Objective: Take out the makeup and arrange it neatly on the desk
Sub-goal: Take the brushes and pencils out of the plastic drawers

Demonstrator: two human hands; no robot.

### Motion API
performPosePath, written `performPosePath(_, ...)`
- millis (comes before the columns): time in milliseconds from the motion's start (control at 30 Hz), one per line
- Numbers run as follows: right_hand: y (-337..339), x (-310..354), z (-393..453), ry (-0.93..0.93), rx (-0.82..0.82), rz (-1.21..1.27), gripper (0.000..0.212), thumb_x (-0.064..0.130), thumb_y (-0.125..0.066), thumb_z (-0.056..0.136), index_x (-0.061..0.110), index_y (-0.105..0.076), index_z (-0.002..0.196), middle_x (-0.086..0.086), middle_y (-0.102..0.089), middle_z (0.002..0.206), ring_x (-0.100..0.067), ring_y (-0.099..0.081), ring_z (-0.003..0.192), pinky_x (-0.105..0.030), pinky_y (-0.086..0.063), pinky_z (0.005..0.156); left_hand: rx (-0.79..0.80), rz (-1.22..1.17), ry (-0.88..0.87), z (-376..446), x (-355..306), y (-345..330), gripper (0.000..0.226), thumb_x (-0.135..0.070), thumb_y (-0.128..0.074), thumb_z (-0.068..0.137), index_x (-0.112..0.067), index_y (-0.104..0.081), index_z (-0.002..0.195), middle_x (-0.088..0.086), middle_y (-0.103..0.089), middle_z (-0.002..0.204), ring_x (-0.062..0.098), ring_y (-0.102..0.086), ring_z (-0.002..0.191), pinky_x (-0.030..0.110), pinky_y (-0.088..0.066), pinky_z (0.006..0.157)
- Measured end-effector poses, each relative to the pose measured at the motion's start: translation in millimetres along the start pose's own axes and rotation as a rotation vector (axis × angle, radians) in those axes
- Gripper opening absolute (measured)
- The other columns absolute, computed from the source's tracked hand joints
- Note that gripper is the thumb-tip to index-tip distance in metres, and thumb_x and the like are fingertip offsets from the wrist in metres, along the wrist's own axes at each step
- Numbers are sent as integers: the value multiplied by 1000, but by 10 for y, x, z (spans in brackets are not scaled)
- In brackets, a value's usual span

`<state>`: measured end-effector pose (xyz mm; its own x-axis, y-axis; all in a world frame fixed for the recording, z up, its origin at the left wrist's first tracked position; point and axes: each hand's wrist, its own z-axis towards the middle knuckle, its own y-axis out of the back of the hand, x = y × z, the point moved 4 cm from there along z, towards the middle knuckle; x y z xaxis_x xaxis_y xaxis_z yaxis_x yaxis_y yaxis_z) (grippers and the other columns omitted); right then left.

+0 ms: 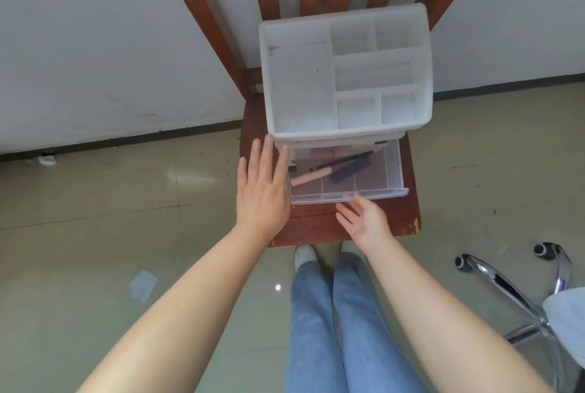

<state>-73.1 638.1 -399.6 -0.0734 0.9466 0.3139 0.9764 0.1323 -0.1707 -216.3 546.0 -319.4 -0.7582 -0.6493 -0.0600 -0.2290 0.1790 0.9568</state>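
With our left hand (264, 185) flat against the white organizer (346, 76) and our right hand (364, 218) open, palm up, touching the pulled-out drawer (373, 190), we judge the makeup (332, 169) between them comes out next.

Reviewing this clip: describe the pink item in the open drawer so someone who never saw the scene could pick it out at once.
Find the white organizer standing on the red-brown wooden chair; its clear bottom drawer is pulled out. Near the drawer's left end, beside the left hand, lies a slim pale pink tube. It is the only light-coloured stick; the items next to it are dark.
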Motion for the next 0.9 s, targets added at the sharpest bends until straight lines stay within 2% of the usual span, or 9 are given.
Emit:
performPosePath(100, 21, -7, -27, -37, -6, 19, 7, 10, -41, 96, 8, -48, 96, -12, -52, 116, -35, -46, 124, -38, -39, 93, 105, -3, -52, -198, -64, -257, 79, -5, -78, 49, -4, -55, 125, 24, -51, 132, 43, -47, 123, 54, -42, 95)
performPosePath(200, 44, 55, -110, -69, 22, -85, 18, 12, -39, 97, 6, -48, 112, -18, -48, 131, -35, -48, 122, -38, -40, 93, 319, -151, 46, -402, -127, -523, 65, -5, -49, 85, -9, -24, 145, 19, -15, 153, 35, -12, 142, 43, -20, 114)
performPosePath(267, 65, 121, -211, -69, 21, -455, 30, 13, -41, 97, 0, -45, 123, -21, -52, 128, -34, -54, 114, -35, -44, 89, 394, -277, 174, -451, -126, -630, 59, -7, -39, 90, -11, -18, 146, 18, -23, 148, 33, -28, 135, 39, -32, 105)
performPosePath(333, 66, 237, -308, 90, -20, -871, 21, 10, -46, 94, 1, -54, 111, -20, -59, 118, -28, -60, 98, -29, -47, 80, 395, -395, 270, -421, -137, -667, 54, -11, -38, 92, -14, -22, 144, 15, -41, 132, 33, -47, 115, 39, -42, 88)
performPosePath(400, 6, 401, -355, 426, -15, -1225, 15, 7, -49, 90, 5, -59, 101, -17, -63, 112, -24, -61, 98, -23, -44, 81, 368, -510, 308, -351, -162, -664, 48, -10, -38, 93, -14, -29, 140, 14, -47, 124, 34, -51, 108, 39, -42, 84)
performPosePath(500, -200, 560, -252, 788, 121, -1728, 37, 3, -46, 90, 3, -49, 127, -14, -52, 130, -25, -47, 121, -22, -33, 97, 308, -522, 319, -277, -152, -657, 43, -8, -38, 92, -13, -38, 135, 14, -51, 121, 34, -52, 108, 38, -42, 83)
performPosePath(633, -505, 618, 57, 935, 254, -2194, 64, 0, -50, 84, 14, -26, 142, -10, -23, 150, -30, -19, 138, -40, -29, 107, 289, -508, 311, -266, -139, -684, 44, -5, -36, 92, -13, -38, 136, 15, -52, 118, 34, -52, 106, 37, -43, 82)
performPosePath(767, -727, 520, 283, 872, 298, -2456, 86, 20, -60, 82, 27, -3, 146, -6, -10, 152, -33, -8, 140, -52, -11, 113, 315, -492, 274, -283, -138, -719, 51, -4, -35, 92, -13, -29, 142, 16, -50, 121, 34, -51, 107, 36, -42, 82)
performPosePath(900, -834, 525, 408, 778, 215, -2435, 91, 40, -66, 76, 27, -8, 145, -8, -20, 150, -36, -20, 137, -54, -19, 110, 284, -537, 277, -269, -139, -696, 52, -4, -36, 92, -12, -28, 142, 15, -50, 121, 32, -51, 106, 36, -41, 81)
